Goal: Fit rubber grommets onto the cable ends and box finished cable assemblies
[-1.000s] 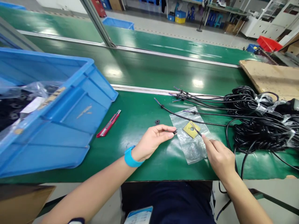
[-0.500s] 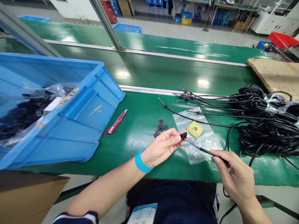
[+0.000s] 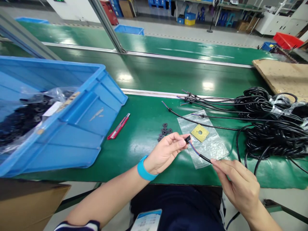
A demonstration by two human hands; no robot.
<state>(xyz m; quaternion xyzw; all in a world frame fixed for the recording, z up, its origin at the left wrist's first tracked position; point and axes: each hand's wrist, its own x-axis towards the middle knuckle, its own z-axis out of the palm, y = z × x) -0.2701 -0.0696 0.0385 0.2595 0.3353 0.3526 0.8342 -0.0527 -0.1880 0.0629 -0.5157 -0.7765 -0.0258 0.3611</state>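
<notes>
Head view, hands [image 3: 166, 151] pinching grommet [image 3: 187, 139], cable [image 3: 204, 158]

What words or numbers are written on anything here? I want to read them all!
None can be read.
White label in the bag inside the blue bin: print too blurred.
Blue and white packet at the bottom edge: print too small.
Green sign at the top edge: cut off, unreadable.
</notes>
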